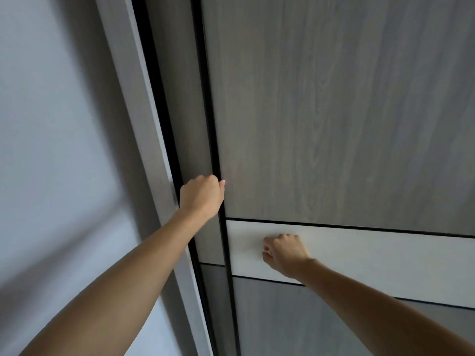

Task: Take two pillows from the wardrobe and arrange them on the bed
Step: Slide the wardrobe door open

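we're right up against the wardrobe door, a tall grey wood-grain panel filling most of the view. our left hand is curled around the door's left edge, fingers tucked behind the dark trim strip, thumb showing on the front face. that's a closed grip on the edge itself. our right hand is lower and to the right, loosely curled with the fingertips pressed on the pale horizontal band that crosses the door; it holds nothing, and we can't tell whether there's a recess under the fingers. left of the door edge there's a second grey panel set behind, then a black gap, then the lighter frame post. beyond that post the plain wall runs clear down the left side, with soft shadows across it. no pillows visible here; the wardrobe's inside is hidden behind the door.
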Available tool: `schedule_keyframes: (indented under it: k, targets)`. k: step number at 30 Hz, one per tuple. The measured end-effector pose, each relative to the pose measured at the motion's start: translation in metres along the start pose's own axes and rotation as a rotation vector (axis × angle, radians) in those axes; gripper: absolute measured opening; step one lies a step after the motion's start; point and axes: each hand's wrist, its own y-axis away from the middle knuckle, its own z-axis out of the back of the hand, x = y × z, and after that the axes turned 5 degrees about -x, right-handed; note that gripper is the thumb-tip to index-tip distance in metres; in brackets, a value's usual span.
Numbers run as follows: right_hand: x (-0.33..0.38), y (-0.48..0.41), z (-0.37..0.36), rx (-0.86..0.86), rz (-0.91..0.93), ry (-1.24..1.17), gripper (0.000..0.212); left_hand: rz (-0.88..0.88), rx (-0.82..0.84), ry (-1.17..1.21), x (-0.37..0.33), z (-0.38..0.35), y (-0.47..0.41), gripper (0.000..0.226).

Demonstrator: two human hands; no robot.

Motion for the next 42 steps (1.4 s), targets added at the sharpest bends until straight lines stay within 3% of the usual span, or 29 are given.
schedule_keyframes:
  k: [5,15,20,26,36,42]
  targets:
    - [0.007,-0.01,-0.003,-0.029,-0.034,0.019,0.022,-0.055,0.037,-0.181,0.02,0.009,-0.002,0.021]
    - [0.008,-0.005,-0.002,0.024,-0.065,0.001,0.02,-0.083,0.055,-0.181,0.041,-0.001,0.004,0.026]
    - [-0.022,0.028,0.006,0.044,-0.114,-0.007,0.031,-0.118,0.086,-0.138,0.006,-0.013,0.023,0.02]
    - [-0.104,0.129,0.031,0.104,-0.282,0.022,0.035,-0.251,0.198,-0.042,-0.109,-0.035,0.059,0.021]
    - [-0.28,0.422,0.108,0.229,-0.623,0.184,0.031,-0.512,0.415,0.165,-0.426,-0.054,0.192,0.022]
    - [-0.353,0.554,0.133,0.324,-0.794,0.215,0.03,-0.615,0.522,0.259,-0.566,-0.06,0.27,0.025]
